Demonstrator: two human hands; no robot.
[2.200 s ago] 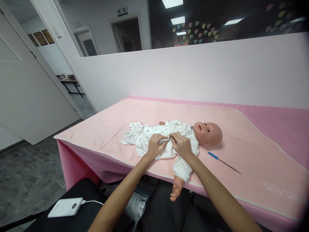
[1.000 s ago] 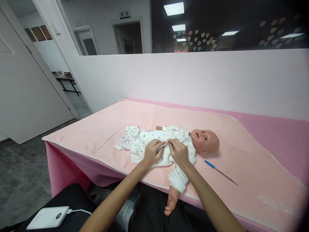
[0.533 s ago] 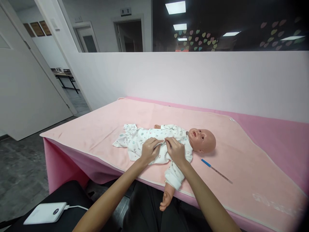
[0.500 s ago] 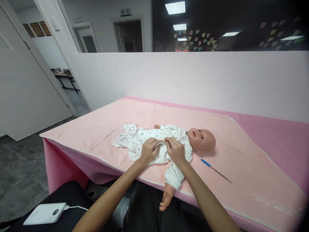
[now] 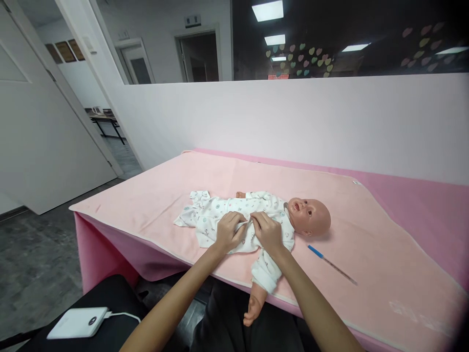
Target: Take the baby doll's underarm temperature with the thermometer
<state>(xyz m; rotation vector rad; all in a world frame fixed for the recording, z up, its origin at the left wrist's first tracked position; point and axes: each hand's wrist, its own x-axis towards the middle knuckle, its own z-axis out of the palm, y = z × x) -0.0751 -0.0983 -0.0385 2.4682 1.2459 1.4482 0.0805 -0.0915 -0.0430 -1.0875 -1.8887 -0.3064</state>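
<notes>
A baby doll [image 5: 311, 216] lies on its back on a pink blanket, head to the right, wearing a white printed romper [image 5: 210, 222]. At the chest, my left hand [image 5: 230, 231] pinches the romper's fabric edge. Close beside it, my right hand [image 5: 266, 232] has its fingertips closed on the same edge, and a small fold of cloth lifts between the two. Whatever fastener may sit between the fingertips is too small to make out. One bare doll arm [image 5: 255, 303] sticks out of a sleeve over the table's near edge.
The pink blanket [image 5: 146, 195] covers the table. A pen with a blue cap [image 5: 315, 252] lies right of the doll. At the lower left, a white power bank [image 5: 78, 322] with a cable rests on a black seat [image 5: 117, 293]. A white wall [image 5: 293, 122] stands behind.
Both hands stay at the doll's chest, with the cloth between the fingertips raised slightly. The whole view has shifted a little; doll and pen lie as before.
</notes>
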